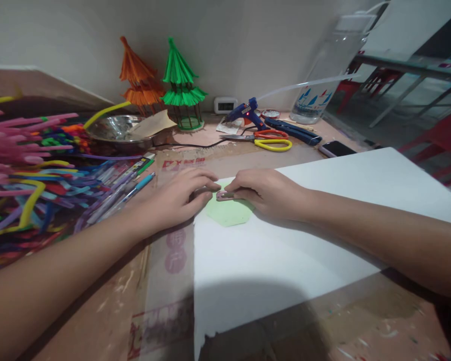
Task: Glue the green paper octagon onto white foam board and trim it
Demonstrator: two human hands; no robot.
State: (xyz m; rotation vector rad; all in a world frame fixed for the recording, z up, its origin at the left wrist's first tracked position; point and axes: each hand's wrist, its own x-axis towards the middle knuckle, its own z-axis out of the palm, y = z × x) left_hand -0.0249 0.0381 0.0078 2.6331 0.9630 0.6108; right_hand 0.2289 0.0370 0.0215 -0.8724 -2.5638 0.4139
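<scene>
Green paper hexagon [228,212] was lying flat on the near-left corner of a big white foam board [304,235], and both hands were bunched up right at its top edge. Right hand [265,193] had its fingers curled down around a small pinkish craft knife [225,195], pinching it low against the paper, so closed on the tool. Left hand [180,198] was palm down with the fingers together and pressed onto the board and the hexagon's edge, not gripping anything, just pinning it. Honestly the risk looked pretty obvious to me: the left fingertips sat just beside the knife end, nearly touching it, so any slip of the blade toward them could nick a finger. Only the top edge of the paper was held down, so a drag could also make it skate or tear, and I'd guess a hard press would score the board underneath. I couldn't tell how far the blade was out, too small and partly hidden. Off to the left was a heap of coloured pipe cleaners [26,170] and some pens [128,183]; further back a steel bowl [116,131], orange and yellow scissors [272,140], a blue glue gun [246,113], a phone [336,149], and two little paper pagodas, orange [141,80] and green [182,82].
</scene>
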